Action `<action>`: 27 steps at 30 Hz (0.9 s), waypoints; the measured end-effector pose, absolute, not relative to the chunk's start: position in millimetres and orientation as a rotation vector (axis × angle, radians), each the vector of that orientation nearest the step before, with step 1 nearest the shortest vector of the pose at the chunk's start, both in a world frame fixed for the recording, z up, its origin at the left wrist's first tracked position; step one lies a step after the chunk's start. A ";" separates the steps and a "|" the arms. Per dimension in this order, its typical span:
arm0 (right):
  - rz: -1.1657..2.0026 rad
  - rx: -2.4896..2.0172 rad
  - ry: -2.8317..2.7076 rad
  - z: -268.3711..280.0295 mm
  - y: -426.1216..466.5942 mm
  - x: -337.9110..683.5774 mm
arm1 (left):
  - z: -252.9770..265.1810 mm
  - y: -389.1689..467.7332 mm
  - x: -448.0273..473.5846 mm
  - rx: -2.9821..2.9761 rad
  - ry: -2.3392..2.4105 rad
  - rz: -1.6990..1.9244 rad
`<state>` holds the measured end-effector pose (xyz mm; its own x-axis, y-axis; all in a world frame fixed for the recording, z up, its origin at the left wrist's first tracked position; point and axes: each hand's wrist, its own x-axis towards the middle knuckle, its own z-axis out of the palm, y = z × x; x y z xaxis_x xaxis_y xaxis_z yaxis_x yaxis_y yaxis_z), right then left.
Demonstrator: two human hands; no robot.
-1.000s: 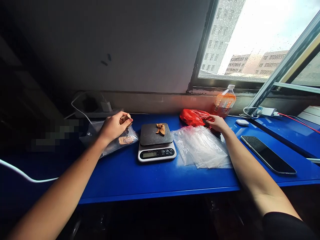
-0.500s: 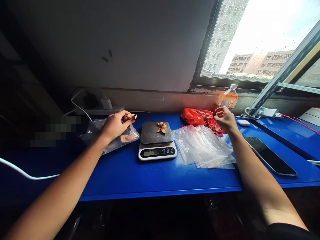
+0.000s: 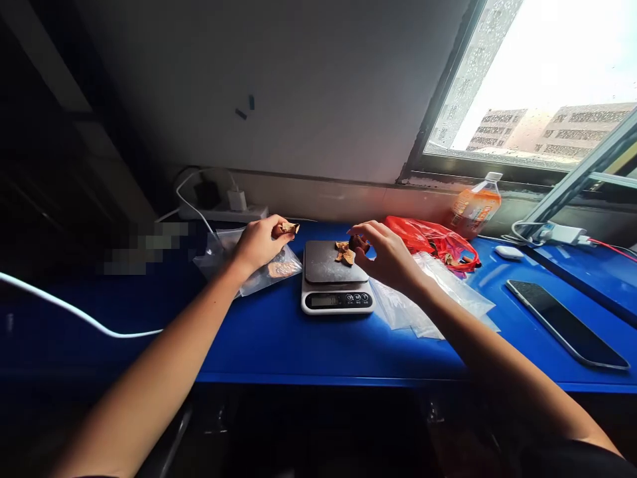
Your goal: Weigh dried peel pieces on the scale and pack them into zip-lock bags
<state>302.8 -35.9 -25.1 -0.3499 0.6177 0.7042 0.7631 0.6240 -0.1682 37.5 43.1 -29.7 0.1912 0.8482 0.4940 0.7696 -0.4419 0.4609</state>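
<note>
My left hand [image 3: 256,247] is closed on a curled, tan-brown piece of dried peel [image 3: 289,228], held up left of the kitchen scale [image 3: 323,272]. Under that hand lies a clear plastic bag [image 3: 259,282] with a brown piece [image 3: 282,269] showing in it. On the scale's dark plate rests another piece of dried peel [image 3: 343,255], brown and curled. At the right side of the plate my right hand [image 3: 391,259] pinches a darker brown piece of dried peel [image 3: 360,243]. Whether this piece touches the plate, I cannot tell. The scale's digits are too faint to read.
An open red plastic bag [image 3: 415,232] with brown pieces stands behind flat clear bags [image 3: 458,292]. Further right are an orange drink bottle [image 3: 476,206], a white earbud case [image 3: 508,253] and a phone [image 3: 567,325]. A white cable [image 3: 89,312] crosses the left side.
My right hand has moved left from beside the red bag to the scale, with the dark piece in it. The left hand still holds its piece. The whole view has shifted.
</note>
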 end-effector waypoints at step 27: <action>-0.259 -2.119 -1.366 -61.1 2.8 506.8 | -29.8 45.2 39.8 2.297 1.618 1.014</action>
